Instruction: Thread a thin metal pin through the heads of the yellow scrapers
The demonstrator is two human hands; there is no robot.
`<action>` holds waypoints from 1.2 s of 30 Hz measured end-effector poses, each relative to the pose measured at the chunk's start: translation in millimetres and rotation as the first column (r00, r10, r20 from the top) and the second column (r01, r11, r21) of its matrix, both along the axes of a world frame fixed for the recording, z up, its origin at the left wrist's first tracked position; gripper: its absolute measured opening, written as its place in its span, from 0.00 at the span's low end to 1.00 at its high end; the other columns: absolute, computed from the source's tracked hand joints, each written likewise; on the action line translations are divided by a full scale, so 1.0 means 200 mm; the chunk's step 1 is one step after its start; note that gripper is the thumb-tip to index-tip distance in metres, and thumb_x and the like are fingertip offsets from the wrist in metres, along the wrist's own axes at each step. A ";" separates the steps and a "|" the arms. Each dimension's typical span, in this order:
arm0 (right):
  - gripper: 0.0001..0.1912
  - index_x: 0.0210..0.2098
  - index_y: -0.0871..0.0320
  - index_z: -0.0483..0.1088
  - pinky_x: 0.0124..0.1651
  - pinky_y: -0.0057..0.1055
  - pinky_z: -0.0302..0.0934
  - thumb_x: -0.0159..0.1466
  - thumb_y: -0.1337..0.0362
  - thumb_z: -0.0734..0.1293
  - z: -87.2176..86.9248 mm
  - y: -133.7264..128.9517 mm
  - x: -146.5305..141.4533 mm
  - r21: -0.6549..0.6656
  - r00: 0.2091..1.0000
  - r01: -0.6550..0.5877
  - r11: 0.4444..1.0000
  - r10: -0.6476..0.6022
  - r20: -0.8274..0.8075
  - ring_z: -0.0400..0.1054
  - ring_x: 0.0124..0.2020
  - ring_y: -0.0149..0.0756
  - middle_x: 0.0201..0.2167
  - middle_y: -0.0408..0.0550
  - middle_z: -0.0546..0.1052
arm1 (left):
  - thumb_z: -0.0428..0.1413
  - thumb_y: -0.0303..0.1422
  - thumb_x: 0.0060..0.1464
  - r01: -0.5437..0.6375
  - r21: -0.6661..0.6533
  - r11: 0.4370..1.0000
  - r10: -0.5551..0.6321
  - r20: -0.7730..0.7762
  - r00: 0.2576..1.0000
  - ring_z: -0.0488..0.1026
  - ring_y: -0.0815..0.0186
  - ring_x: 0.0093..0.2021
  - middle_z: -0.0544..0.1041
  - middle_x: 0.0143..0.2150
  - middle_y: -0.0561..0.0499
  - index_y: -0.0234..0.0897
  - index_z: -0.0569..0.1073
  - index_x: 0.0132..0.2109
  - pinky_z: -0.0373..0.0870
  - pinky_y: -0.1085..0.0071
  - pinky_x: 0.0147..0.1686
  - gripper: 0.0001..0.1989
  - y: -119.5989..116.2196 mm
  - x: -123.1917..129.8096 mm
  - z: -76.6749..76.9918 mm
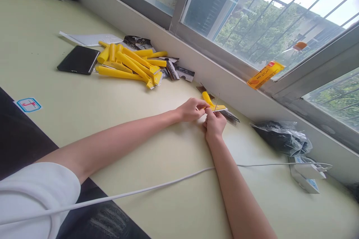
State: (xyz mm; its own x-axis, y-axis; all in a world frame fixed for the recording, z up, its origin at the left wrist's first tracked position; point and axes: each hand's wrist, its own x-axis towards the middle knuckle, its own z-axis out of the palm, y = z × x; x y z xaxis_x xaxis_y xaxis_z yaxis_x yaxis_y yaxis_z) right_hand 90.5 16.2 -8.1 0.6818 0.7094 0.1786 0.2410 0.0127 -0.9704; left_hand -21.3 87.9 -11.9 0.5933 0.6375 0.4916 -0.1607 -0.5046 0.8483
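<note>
My left hand (192,110) is closed in a pinch, its fingertips meeting those of my right hand; what they hold is hidden. My right hand (215,122) is also closed, with a thin metal rod (217,101) sticking up from its fingers. Just beyond both hands is a yellow scraper (207,98) with a wide head, partly covered by my fingers. Whether the scraper is held or lies on the table cannot be told. Dark flat pieces of packaging (232,115) lie beside it.
Several yellow scrapers (123,73) are heaped at the back left, near a black flat case (78,59) and black cards (185,73). A white cable (168,183) crosses the table (157,149) to a power strip (304,175). A bagged dark bundle (283,136) sits by the window wall.
</note>
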 end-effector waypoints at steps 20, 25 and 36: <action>0.17 0.24 0.57 0.67 0.25 0.30 0.51 0.59 0.51 0.69 0.00 -0.02 -0.03 0.020 0.985 -0.063 0.998 0.059 0.162 0.50 0.21 0.29 0.19 0.37 0.60 | 0.58 0.33 0.56 -0.322 0.221 0.920 0.362 -0.171 0.916 0.68 0.65 0.25 0.74 0.23 0.50 0.38 0.68 0.22 0.60 0.69 0.29 0.14 -0.03 -0.02 0.02; 0.24 0.46 0.62 0.77 0.27 0.29 0.51 0.62 0.48 0.67 0.03 -0.04 -0.08 0.035 0.958 -0.194 0.980 0.181 0.221 0.51 0.21 0.29 0.20 0.38 0.63 | 0.58 0.31 0.56 -0.395 0.110 0.912 0.406 -0.103 0.908 0.71 0.66 0.28 0.77 0.28 0.51 0.38 0.71 0.31 0.63 0.71 0.30 0.05 -0.01 -0.03 0.03; 0.19 0.36 0.59 0.81 0.29 0.29 0.46 0.58 0.49 0.72 0.04 -0.08 -0.06 -0.200 0.808 -0.449 0.871 0.491 0.327 0.48 0.25 0.29 0.21 0.38 0.56 | 0.60 0.28 0.60 -0.340 -0.515 0.787 0.397 0.000 0.918 0.81 0.61 0.29 0.80 0.29 0.44 0.34 0.69 0.32 0.76 0.68 0.32 0.10 0.15 -0.06 0.04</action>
